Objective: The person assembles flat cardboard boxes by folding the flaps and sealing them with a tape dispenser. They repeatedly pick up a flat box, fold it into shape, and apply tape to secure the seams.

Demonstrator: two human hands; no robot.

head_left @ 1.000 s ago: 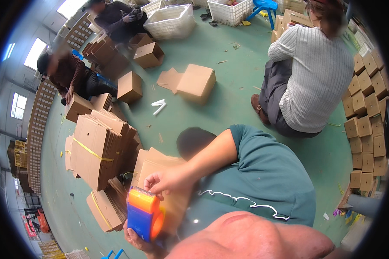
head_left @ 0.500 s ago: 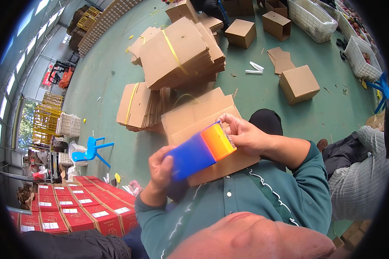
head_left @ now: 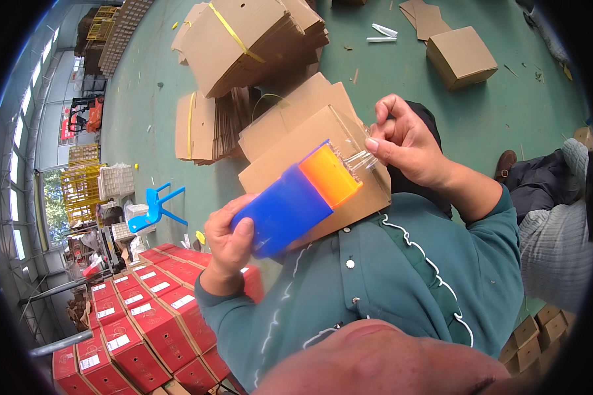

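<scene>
My left hand (head_left: 229,240) grips the blue end of a blue and orange tape dispenser (head_left: 303,199), thumb on top. The dispenser's orange end has a jagged edge and points toward my right hand (head_left: 408,141). Clear, shiny tape (head_left: 360,160) stretches from that edge to my right thumb and fingers, which pinch its end. The other right fingers are curled. Beneath the dispenser, flattened brown cardboard (head_left: 290,148) rests across my lap, partly covered by it.
Ahead lie strapped stacks of flat cardboard (head_left: 237,49). A brown box (head_left: 461,58) sits on the green floor at the far right. Red cartons (head_left: 145,322) are stacked at my left, near a blue chair (head_left: 155,207). A person's grey sleeve (head_left: 553,253) is at my right.
My right hand has drawn away from the dispenser's orange end, and clear tape now shows between them. My left hand and the dispenser have shifted slightly left. The view has turned.
</scene>
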